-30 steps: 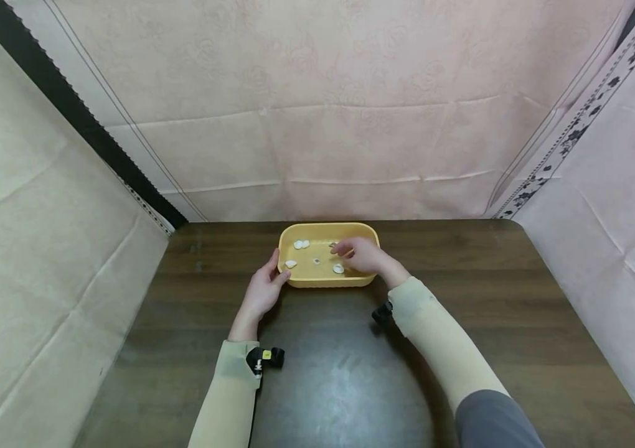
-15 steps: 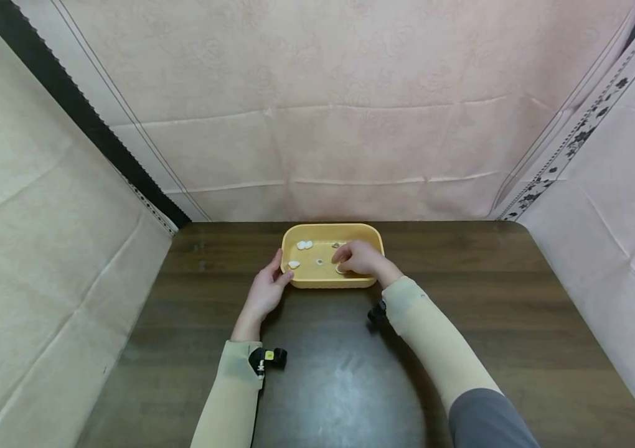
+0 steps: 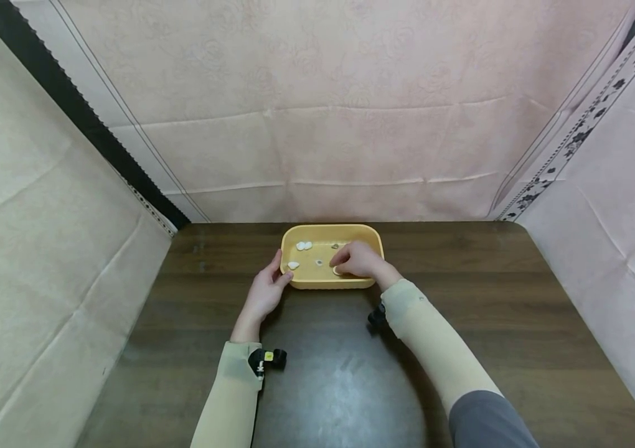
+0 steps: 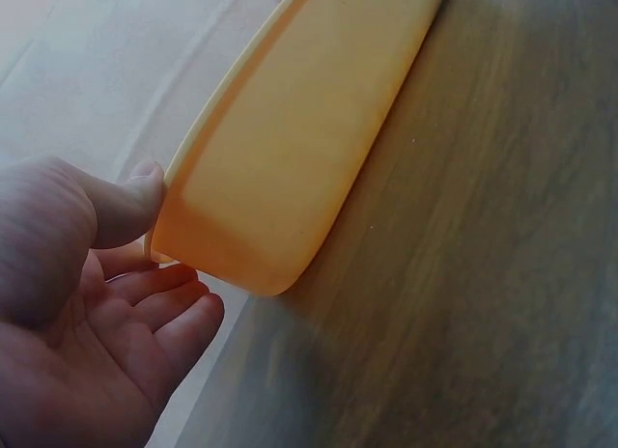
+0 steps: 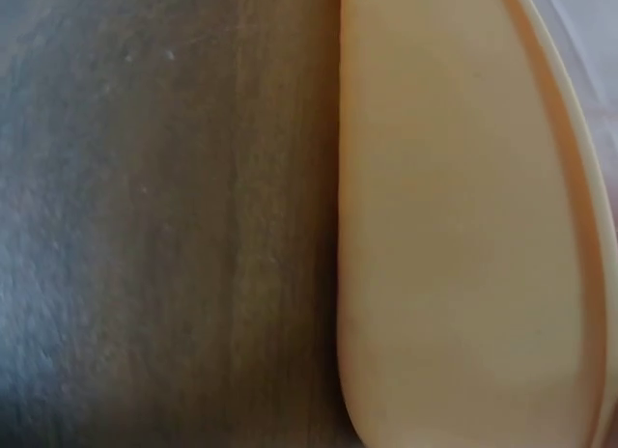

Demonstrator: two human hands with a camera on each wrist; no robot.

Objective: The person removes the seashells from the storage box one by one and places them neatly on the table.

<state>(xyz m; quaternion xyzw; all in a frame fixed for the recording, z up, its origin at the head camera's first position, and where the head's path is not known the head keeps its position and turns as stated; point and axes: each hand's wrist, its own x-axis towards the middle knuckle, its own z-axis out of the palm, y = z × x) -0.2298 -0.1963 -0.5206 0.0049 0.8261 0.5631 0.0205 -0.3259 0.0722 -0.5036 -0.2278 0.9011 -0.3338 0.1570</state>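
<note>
A yellow tray (image 3: pixel 325 284) stands at the far edge of the table. My left hand (image 3: pixel 266 287) grips its left end; in the left wrist view the thumb of the left hand (image 4: pixel 87 274) lies over the rim, with fingers underneath. Inside the tray, my right hand (image 3: pixel 358 260) bends its fingers down onto a white shell-like piece (image 3: pixel 336 271), mostly covered by them, seemingly pinched. Other small pieces lie in the tray: a white pair (image 3: pixel 304 246), a white pointed one (image 3: pixel 293 265), a tiny ring-like one (image 3: pixel 319 262) and a brownish one (image 3: pixel 335 246). The right wrist view shows only the tray's outer wall (image 5: pixel 454 226), not the hand.
The dark wooden table (image 3: pixel 519 348) spreads out in front of and beside the tray. A pale cloth (image 3: pixel 351 149) hangs right behind the table's far edge, with more cloth on both sides. A small black camera (image 3: pixel 275 358) sits on the left wrist.
My right hand has come down toward the near side of the tray and its fingers have closed over the white piece, which has shifted slightly left. The left hand keeps its grip.
</note>
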